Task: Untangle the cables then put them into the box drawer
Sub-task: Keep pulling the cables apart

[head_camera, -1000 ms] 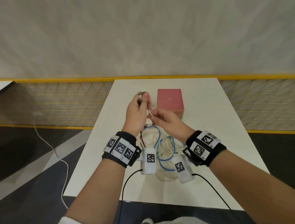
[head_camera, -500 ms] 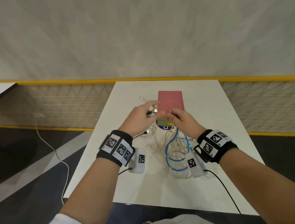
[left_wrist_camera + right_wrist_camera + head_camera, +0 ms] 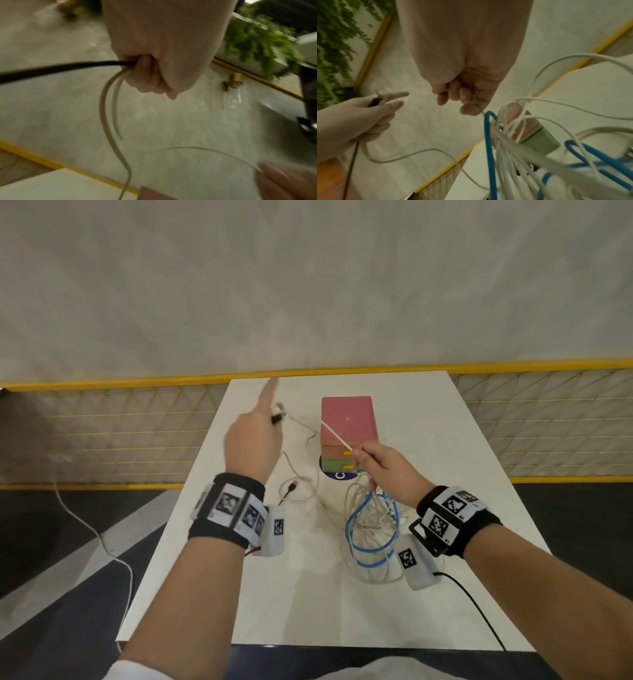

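Note:
My left hand [image 3: 265,424] is raised over the table's far left, index finger pointing up. It grips a black cable [image 3: 60,68] and a grey-white cable [image 3: 106,108]; the black cable's plug [image 3: 293,486] lies on the table. My right hand [image 3: 370,465], in front of the box, pinches a white cable end [image 3: 335,434] that sticks up over the box. A tangled bundle with a blue cable [image 3: 363,529] and several white cables [image 3: 513,169] hangs from it. The box drawer [image 3: 347,419] has a pink top and shut drawers with yellow handles [image 3: 347,453].
The white table [image 3: 445,440] ends at a yellow-railed mesh fence [image 3: 137,419] behind it. A purple disc [image 3: 337,475] lies under the box's front. A white cord [image 3: 96,532] trails on the dark floor to the left. Green foliage [image 3: 257,40] shows beyond the rail.
My hands, close together in front of the box before, have moved apart. The left hand drew the black and grey-white cables up and to the far left; the right kept the bundle.

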`<action>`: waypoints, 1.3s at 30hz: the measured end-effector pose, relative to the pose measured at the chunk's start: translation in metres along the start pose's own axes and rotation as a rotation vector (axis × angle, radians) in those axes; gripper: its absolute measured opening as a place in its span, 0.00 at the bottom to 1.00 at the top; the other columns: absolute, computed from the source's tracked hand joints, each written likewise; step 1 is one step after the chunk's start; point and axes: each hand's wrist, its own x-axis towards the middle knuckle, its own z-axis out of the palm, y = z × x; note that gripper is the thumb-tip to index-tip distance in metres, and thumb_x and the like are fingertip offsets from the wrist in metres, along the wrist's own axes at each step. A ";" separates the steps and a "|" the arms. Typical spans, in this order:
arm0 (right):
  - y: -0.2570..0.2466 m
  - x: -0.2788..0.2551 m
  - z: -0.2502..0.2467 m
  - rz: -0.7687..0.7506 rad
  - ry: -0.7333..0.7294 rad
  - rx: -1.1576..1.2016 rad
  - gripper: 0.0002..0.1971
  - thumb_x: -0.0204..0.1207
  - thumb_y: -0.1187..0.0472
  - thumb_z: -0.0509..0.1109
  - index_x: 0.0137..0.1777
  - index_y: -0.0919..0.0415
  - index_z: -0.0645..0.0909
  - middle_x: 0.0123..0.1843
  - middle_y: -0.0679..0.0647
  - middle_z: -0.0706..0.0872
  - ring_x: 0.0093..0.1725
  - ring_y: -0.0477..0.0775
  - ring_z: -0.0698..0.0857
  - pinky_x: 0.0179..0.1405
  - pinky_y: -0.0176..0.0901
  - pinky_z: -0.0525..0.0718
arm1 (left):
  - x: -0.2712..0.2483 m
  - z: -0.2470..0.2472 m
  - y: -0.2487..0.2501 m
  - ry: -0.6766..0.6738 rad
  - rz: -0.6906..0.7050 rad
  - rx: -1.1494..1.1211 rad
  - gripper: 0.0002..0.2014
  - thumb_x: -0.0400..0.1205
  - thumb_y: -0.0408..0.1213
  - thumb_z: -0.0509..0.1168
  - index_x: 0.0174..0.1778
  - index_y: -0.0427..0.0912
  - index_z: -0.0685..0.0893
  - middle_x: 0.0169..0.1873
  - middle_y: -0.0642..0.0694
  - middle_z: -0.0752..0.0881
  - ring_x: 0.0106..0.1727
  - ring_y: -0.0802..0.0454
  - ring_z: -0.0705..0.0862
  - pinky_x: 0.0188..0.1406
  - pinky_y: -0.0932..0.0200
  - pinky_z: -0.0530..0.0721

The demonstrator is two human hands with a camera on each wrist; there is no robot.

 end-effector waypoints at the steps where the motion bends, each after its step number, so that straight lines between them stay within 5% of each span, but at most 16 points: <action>1: -0.004 0.002 -0.001 -0.013 0.000 -0.035 0.13 0.85 0.59 0.57 0.43 0.66 0.77 0.31 0.53 0.74 0.23 0.47 0.72 0.28 0.47 0.80 | -0.007 0.005 0.008 -0.081 0.069 0.022 0.31 0.85 0.35 0.59 0.82 0.62 0.59 0.22 0.50 0.73 0.26 0.46 0.74 0.28 0.54 0.73; 3: -0.011 0.004 0.000 -0.059 -0.013 -0.078 0.12 0.85 0.59 0.58 0.43 0.62 0.79 0.32 0.53 0.77 0.25 0.45 0.73 0.28 0.43 0.78 | -0.020 0.019 0.023 -0.319 0.171 -0.149 0.26 0.86 0.40 0.60 0.79 0.62 0.65 0.24 0.54 0.74 0.24 0.53 0.72 0.27 0.58 0.71; 6: -0.015 0.002 0.003 -0.114 -0.023 -0.070 0.11 0.85 0.61 0.58 0.45 0.59 0.80 0.35 0.53 0.81 0.29 0.48 0.75 0.31 0.47 0.78 | -0.027 0.035 0.023 -0.490 0.119 -0.399 0.08 0.86 0.47 0.62 0.53 0.49 0.81 0.25 0.55 0.74 0.25 0.56 0.72 0.25 0.63 0.69; 9: -0.012 -0.001 0.007 -0.074 -0.036 -0.026 0.11 0.85 0.60 0.56 0.44 0.63 0.76 0.31 0.57 0.76 0.26 0.51 0.77 0.31 0.46 0.79 | -0.018 0.026 0.015 -0.321 0.114 -0.415 0.07 0.85 0.42 0.64 0.41 0.48 0.78 0.22 0.57 0.73 0.18 0.62 0.71 0.19 0.68 0.65; 12: 0.003 -0.007 0.010 0.002 -0.056 -0.031 0.11 0.85 0.61 0.55 0.43 0.64 0.74 0.25 0.46 0.76 0.23 0.49 0.77 0.29 0.40 0.78 | -0.006 0.007 0.004 -0.002 0.035 -0.488 0.16 0.85 0.43 0.64 0.32 0.54 0.69 0.27 0.53 0.79 0.21 0.63 0.71 0.22 0.68 0.71; 15: 0.011 -0.013 0.007 0.050 -0.052 -0.041 0.11 0.85 0.61 0.56 0.42 0.60 0.75 0.28 0.42 0.80 0.24 0.47 0.79 0.27 0.35 0.78 | 0.001 -0.001 -0.011 0.148 -0.070 -0.388 0.12 0.86 0.43 0.62 0.38 0.45 0.72 0.31 0.38 0.82 0.29 0.48 0.74 0.30 0.56 0.73; 17: 0.008 -0.012 0.004 0.043 -0.032 -0.040 0.11 0.85 0.62 0.56 0.44 0.62 0.77 0.39 0.54 0.82 0.24 0.42 0.78 0.25 0.28 0.76 | -0.003 0.000 -0.012 0.117 -0.087 -0.326 0.02 0.86 0.38 0.62 0.49 0.44 0.78 0.36 0.40 0.87 0.33 0.43 0.81 0.32 0.53 0.80; 19: 0.003 -0.009 0.001 0.019 -0.013 -0.080 0.11 0.85 0.61 0.57 0.45 0.63 0.78 0.45 0.66 0.82 0.26 0.42 0.78 0.24 0.28 0.76 | -0.013 0.007 -0.002 0.028 0.000 -0.328 0.15 0.85 0.34 0.62 0.66 0.53 0.76 0.30 0.50 0.84 0.31 0.50 0.83 0.30 0.57 0.81; 21: -0.001 -0.006 0.001 -0.024 -0.005 -0.139 0.11 0.85 0.60 0.57 0.46 0.63 0.79 0.44 0.68 0.83 0.28 0.47 0.78 0.28 0.38 0.80 | -0.025 0.018 0.013 -0.187 0.104 -0.344 0.22 0.86 0.39 0.62 0.74 0.61 0.70 0.26 0.54 0.80 0.27 0.60 0.80 0.29 0.64 0.78; 22: -0.003 -0.006 0.001 -0.050 -0.001 -0.155 0.11 0.85 0.60 0.58 0.48 0.63 0.80 0.43 0.66 0.84 0.30 0.48 0.78 0.32 0.43 0.81 | -0.030 0.025 0.021 -0.309 0.133 -0.350 0.20 0.86 0.42 0.62 0.74 0.62 0.71 0.27 0.53 0.80 0.26 0.61 0.78 0.30 0.65 0.76; 24: -0.008 -0.007 0.004 -0.109 0.006 -0.146 0.10 0.84 0.61 0.59 0.51 0.63 0.81 0.38 0.54 0.84 0.32 0.42 0.77 0.32 0.37 0.80 | -0.038 0.038 0.029 -0.471 0.150 -0.370 0.14 0.86 0.44 0.62 0.67 0.55 0.79 0.30 0.49 0.81 0.28 0.55 0.76 0.31 0.61 0.75; 26: -0.010 -0.009 0.005 -0.121 -0.005 -0.147 0.09 0.84 0.62 0.58 0.52 0.61 0.81 0.35 0.45 0.80 0.33 0.39 0.77 0.33 0.30 0.76 | -0.039 0.042 0.030 -0.493 0.145 -0.368 0.08 0.85 0.40 0.63 0.57 0.48 0.83 0.33 0.45 0.83 0.29 0.50 0.76 0.32 0.56 0.76; 28: 0.001 -0.012 0.002 -0.084 -0.033 -0.193 0.10 0.85 0.61 0.56 0.48 0.64 0.77 0.36 0.52 0.79 0.33 0.43 0.76 0.36 0.41 0.77 | -0.032 0.039 0.024 -0.379 0.121 -0.352 0.06 0.83 0.32 0.63 0.46 0.50 0.80 0.40 0.46 0.89 0.31 0.49 0.81 0.32 0.56 0.82; 31: 0.026 -0.019 -0.006 0.014 -0.068 -0.283 0.12 0.85 0.58 0.54 0.46 0.64 0.74 0.42 0.64 0.82 0.41 0.61 0.80 0.45 0.51 0.79 | -0.020 0.023 0.012 -0.106 0.011 -0.412 0.10 0.84 0.33 0.64 0.40 0.49 0.74 0.48 0.48 0.91 0.33 0.54 0.82 0.27 0.76 0.73; 35: 0.029 -0.024 -0.009 0.039 -0.054 -0.327 0.11 0.84 0.62 0.55 0.45 0.64 0.76 0.42 0.61 0.83 0.37 0.52 0.77 0.38 0.26 0.72 | -0.020 0.022 0.005 -0.021 -0.045 -0.318 0.02 0.84 0.33 0.63 0.48 0.43 0.79 0.41 0.38 0.89 0.40 0.39 0.84 0.28 0.66 0.70; 39: 0.017 -0.021 -0.006 -0.014 -0.035 -0.362 0.10 0.84 0.62 0.56 0.46 0.59 0.78 0.38 0.49 0.80 0.34 0.40 0.76 0.35 0.28 0.70 | -0.032 0.038 0.025 -0.263 0.062 -0.411 0.18 0.85 0.38 0.63 0.70 0.54 0.76 0.32 0.53 0.81 0.31 0.54 0.79 0.35 0.61 0.76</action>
